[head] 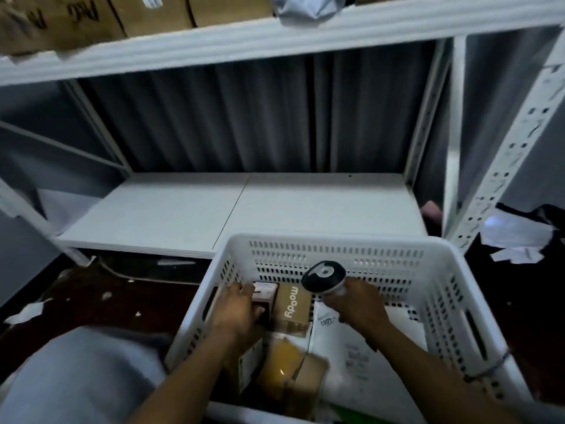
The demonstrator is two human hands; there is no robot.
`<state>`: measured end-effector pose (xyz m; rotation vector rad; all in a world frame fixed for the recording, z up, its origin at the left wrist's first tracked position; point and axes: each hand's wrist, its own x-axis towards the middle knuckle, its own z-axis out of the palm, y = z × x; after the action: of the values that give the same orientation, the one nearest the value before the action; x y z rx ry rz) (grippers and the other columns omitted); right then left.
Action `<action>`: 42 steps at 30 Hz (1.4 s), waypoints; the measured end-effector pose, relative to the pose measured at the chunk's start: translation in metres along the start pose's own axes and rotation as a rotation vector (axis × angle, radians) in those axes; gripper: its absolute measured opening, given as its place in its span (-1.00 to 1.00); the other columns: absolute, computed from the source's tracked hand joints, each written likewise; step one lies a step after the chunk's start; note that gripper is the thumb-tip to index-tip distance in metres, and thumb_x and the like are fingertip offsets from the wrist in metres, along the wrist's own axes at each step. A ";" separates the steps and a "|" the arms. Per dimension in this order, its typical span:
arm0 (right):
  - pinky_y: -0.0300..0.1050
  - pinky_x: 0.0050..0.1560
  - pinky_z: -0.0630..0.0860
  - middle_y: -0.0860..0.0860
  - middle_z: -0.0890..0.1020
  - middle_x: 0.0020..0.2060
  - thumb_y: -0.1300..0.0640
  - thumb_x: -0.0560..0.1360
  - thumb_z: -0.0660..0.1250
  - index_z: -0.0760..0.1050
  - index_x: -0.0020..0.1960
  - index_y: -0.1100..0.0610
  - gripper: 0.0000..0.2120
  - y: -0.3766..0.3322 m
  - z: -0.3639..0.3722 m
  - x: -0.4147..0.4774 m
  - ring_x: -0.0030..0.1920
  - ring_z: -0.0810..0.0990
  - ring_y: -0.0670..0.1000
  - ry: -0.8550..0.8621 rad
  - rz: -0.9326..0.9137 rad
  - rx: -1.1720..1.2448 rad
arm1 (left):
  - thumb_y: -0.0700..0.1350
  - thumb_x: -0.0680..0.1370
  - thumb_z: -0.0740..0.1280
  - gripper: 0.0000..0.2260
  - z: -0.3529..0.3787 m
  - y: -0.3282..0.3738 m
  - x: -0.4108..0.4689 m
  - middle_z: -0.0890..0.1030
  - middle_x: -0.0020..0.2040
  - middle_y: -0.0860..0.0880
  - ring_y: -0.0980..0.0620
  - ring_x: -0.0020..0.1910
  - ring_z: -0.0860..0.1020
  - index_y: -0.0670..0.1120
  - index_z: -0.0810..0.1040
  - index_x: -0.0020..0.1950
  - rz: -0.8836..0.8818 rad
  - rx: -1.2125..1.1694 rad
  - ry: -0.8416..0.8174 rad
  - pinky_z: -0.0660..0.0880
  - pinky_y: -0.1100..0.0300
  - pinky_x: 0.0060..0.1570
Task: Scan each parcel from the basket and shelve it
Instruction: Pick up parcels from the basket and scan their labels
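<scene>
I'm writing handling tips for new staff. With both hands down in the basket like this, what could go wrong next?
1. The left hand grips a small dark box wedged beside the brown box; pulling it could tip its neighbours.
2. The right hand is busy with the scanner, so the lift is one-handed and the box may slip.
3. The light is dim, so a label could be misread.
</scene>
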<state>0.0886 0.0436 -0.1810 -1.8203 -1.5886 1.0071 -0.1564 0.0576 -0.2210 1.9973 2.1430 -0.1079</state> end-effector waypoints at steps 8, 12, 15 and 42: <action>-0.13 -0.37 0.21 0.25 0.41 -0.53 0.22 0.44 0.38 0.19 -0.46 0.13 -0.57 0.044 0.043 0.064 -0.40 0.39 0.05 -0.103 0.053 0.041 | 0.21 0.52 0.29 -0.34 0.078 0.004 0.056 0.20 0.48 -0.24 -0.27 0.45 0.18 0.05 0.12 0.54 -0.190 -0.100 -0.056 0.29 -0.11 0.39; -0.13 -0.37 0.17 0.24 0.40 -0.51 0.21 0.42 0.36 0.18 -0.44 0.13 -0.59 0.057 0.061 0.080 -0.43 0.31 0.05 -0.155 0.032 -0.044 | 0.32 0.51 0.22 -0.29 0.108 0.008 0.080 0.05 0.53 -0.30 -0.33 0.51 0.02 0.08 0.06 0.56 -0.283 -0.069 -0.116 0.06 -0.18 0.45; -0.12 -0.33 0.17 0.13 0.32 -0.49 0.22 0.41 0.37 0.18 -0.44 0.12 -0.59 0.062 0.068 0.085 -0.43 0.27 0.05 -0.157 0.006 -0.026 | 0.32 0.50 0.24 -0.31 0.121 0.011 0.093 0.05 0.52 -0.32 -0.33 0.50 0.03 0.06 0.15 0.53 -0.369 -0.134 -0.121 0.06 -0.16 0.45; 0.17 0.18 0.56 0.07 0.73 -0.02 0.18 0.39 0.52 0.63 0.10 0.11 -0.72 -0.034 -0.063 -0.069 0.07 0.68 0.13 -0.006 -0.054 0.740 | -0.09 0.36 0.55 -0.07 -0.053 0.095 -0.093 0.10 0.28 0.11 0.21 0.16 0.26 0.03 0.05 0.57 0.058 -1.035 0.186 0.21 0.35 0.27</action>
<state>0.1164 -0.0122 -0.1035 -1.2523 -1.0442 1.3425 -0.0625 -0.0155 -0.1417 1.4355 1.6406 1.0059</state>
